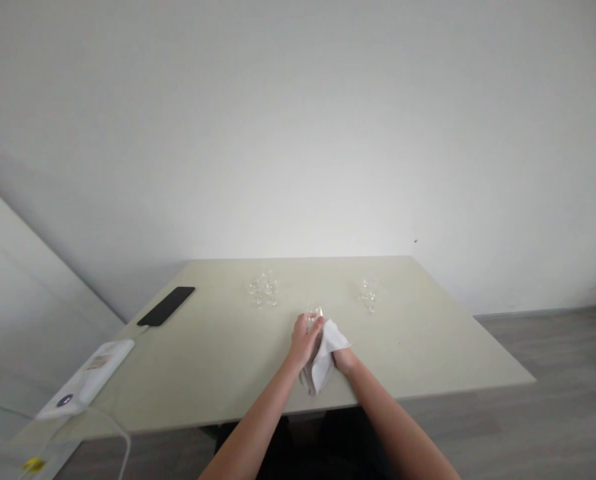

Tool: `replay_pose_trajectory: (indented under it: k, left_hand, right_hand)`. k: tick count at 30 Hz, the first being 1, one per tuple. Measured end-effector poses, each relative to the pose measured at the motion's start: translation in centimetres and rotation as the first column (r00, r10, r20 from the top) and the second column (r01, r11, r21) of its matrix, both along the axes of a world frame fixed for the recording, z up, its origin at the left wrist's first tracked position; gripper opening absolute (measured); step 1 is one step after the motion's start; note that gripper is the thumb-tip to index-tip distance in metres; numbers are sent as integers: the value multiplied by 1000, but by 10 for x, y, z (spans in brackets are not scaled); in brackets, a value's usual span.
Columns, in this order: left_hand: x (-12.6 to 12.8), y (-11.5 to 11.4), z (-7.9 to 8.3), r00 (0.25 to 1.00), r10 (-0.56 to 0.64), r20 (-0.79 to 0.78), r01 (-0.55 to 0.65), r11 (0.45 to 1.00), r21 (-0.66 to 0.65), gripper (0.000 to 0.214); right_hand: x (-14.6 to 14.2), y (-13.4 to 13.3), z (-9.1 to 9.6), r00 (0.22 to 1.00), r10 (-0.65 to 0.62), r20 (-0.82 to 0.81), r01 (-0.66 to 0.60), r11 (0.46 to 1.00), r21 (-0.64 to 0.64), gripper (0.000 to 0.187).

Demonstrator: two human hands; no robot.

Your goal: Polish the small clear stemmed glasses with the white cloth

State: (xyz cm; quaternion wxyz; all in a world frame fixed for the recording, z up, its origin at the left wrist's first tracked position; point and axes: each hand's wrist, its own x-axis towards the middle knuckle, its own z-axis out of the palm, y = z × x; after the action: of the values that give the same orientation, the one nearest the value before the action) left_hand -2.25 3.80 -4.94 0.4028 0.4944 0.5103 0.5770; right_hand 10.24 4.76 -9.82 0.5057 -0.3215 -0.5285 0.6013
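Observation:
Near the front edge of the table, my left hand is closed around a small clear, glass-like piece that shows above the thumb. Its exact kind cannot be made out. A white cloth, perhaps a tissue, hangs between the two hands. My right hand is closed on this cloth, which covers most of its fingers. Further back on the left lies a cluster of clear pieces. A smaller group of similar clear pieces lies back to the right.
The pale table reaches the white wall behind. Along its left side lie a black flat device, perhaps a phone or power bank, and a white box-like device with a cable. Grey flooring shows to the right.

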Motion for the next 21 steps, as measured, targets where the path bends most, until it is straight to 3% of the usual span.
replay_pose_trajectory:
  k: [2, 4, 7, 9, 11, 13, 15, 19, 21]
  left_hand:
    - [-1, 0, 2, 999, 35, 27, -35, 999, -4, 49]
    - [-5, -1, 7, 990, -14, 138, 15, 1000, -9, 51]
    - [-11, -3, 17, 884, -235, 404, 264, 964, -18, 55]
    - [-15, -3, 21, 801, -323, 503, 383, 923, -17, 57]
    - [-18, -3, 22, 853, -276, 443, 333, 941, -56, 58]
    - [-20, -3, 22, 941, -134, 311, 172, 980, -97, 62]
    - [-21, -4, 21, 961, -84, 265, 115, 988, -104, 67]
    - [-24, -13, 24, 866, -332, 373, 368, 930, -27, 57]
    - [-25, -17, 27, 882, -373, 289, 387, 922, 9, 53]
  right_hand:
    - [1, -3, 7, 998, 64, 19, -64, 998, 20, 58]
    - [-1, -6, 12, 990, 137, -20, -137, 990, 26, 54]
    - [-5, -8, 15, 973, 171, -154, -180, 983, -46, 49]
    - [-6, -8, 14, 981, 130, -141, -135, 990, -25, 45]
    - [-5, -8, 12, 997, 75, -17, -73, 992, 105, 37]
    - [-3, -8, 10, 995, 19, 100, -42, 972, 231, 31]
    - [-2, -9, 8, 995, -8, 103, -16, 974, 227, 30]
    - [-1, -11, 4, 998, 28, -52, -27, 999, 23, 39]
    - [-1, -11, 3, 996, 37, -81, -38, 999, -14, 44]
